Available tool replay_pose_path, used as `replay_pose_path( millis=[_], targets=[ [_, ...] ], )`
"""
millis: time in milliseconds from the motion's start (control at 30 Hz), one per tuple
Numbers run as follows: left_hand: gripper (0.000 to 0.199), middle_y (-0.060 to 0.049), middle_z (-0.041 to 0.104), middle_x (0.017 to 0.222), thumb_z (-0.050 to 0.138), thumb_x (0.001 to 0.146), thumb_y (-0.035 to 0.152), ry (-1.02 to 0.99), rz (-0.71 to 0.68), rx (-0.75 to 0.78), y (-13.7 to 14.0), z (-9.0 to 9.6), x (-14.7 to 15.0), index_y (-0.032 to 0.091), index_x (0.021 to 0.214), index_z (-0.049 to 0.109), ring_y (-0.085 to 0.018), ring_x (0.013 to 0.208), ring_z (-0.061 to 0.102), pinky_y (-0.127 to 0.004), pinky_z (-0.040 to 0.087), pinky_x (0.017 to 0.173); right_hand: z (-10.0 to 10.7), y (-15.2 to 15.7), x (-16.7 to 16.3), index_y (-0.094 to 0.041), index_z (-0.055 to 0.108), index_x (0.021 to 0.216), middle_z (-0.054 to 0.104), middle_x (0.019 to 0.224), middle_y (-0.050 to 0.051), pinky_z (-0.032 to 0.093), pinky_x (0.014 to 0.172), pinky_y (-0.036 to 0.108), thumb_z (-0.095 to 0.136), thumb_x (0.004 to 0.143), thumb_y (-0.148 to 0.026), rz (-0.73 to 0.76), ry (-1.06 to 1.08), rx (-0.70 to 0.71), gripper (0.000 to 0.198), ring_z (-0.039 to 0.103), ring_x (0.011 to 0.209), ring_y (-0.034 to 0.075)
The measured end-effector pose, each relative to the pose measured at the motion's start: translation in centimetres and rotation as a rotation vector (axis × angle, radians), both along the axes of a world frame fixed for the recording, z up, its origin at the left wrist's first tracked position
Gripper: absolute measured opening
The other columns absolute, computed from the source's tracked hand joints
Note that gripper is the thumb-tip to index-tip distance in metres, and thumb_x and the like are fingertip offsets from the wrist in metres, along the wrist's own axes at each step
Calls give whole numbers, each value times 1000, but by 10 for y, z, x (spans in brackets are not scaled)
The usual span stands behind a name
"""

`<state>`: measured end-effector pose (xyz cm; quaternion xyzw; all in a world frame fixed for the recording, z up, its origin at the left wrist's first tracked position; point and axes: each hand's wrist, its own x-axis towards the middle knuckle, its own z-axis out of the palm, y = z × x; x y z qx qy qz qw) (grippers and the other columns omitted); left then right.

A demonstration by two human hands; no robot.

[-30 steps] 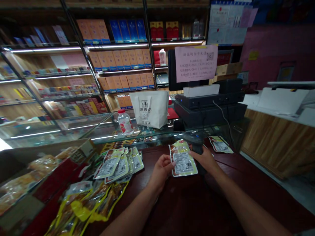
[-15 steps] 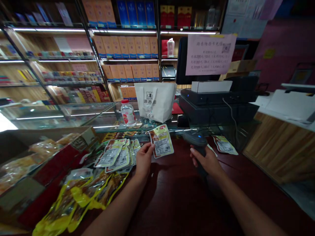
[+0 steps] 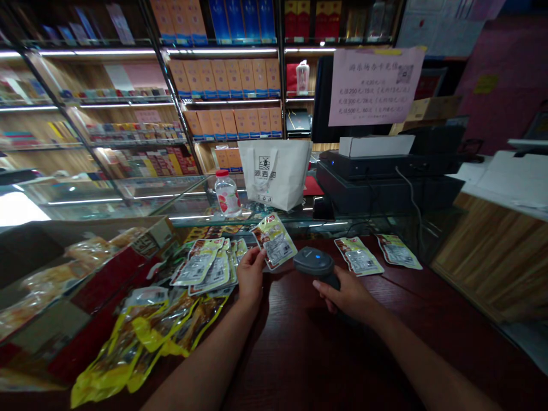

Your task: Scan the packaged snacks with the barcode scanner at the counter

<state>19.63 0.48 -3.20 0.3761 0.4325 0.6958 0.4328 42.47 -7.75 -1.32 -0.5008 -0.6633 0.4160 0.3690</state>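
My left hand (image 3: 251, 277) pinches the left edge of a green-and-white snack packet (image 3: 274, 242), which is tilted with its printed back facing me. My right hand (image 3: 347, 294) is wrapped round the handle of a dark barcode scanner (image 3: 314, 261). The scanner's head, with a blue light on top, is close to the packet's right side. Left of my left hand lies a fanned pile of similar packets (image 3: 205, 265). Two more of the kind, a nearer packet (image 3: 358, 256) and a farther packet (image 3: 399, 251), lie flat beyond my right hand.
Yellow-edged clear food bags (image 3: 141, 337) and an open carton (image 3: 94, 297) of wrapped food crowd the left. Behind stand a red-capped bottle (image 3: 228, 194), a white paper bag (image 3: 278, 177) and a dark cash drawer (image 3: 385, 185). A wooden cabinet (image 3: 492, 251) borders the right.
The scanner in my right hand has moved left, close to the held packet, uncovering the nearer packet on the right. The held packet has tilted anticlockwise. The view has shifted slightly.
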Motion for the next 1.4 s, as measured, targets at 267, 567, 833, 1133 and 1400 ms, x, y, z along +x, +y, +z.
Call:
replay_pose_path(
  millis=[267,567,833,1133,1400],
  targets=[
    [42,-5,72,86,82,61,40,-5,13,-9,-3,4,3,14,92,70,-16,74,66,-28,54,69,0,-1,0,-19,52,96,60,54,-3,45,42,23,57,87,-52,-34,-11,8,35,58,42,15],
    [38,-2,70,85,80,60,34,-5,67,-57,-3,5,5,14,90,70,-12,73,63,-23,49,67,5,-1,2,-19,52,90,59,51,-3,43,43,24,54,89,-52,-58,-46,50,33,57,41,15],
    [37,-2,70,83,81,62,40,23,16,28,-13,25,6,15,86,69,-14,74,63,-25,51,70,0,-3,2,-20,52,86,56,46,-5,41,42,23,58,86,-53,-88,24,25,33,53,38,13],
    [53,-2,68,70,85,46,43,277,125,-46,-23,103,-99,12,87,72,-10,51,52,-19,39,45,16,-3,16,-19,55,81,56,46,-3,43,44,24,57,87,-58,-180,138,70,40,54,39,14],
    [23,-3,58,48,75,41,24,585,239,-449,-20,120,-186,14,60,66,-16,47,49,-27,39,47,23,2,28,-18,58,78,58,52,-1,42,40,24,64,84,-57,-265,379,98,40,50,38,13]
  ],
)
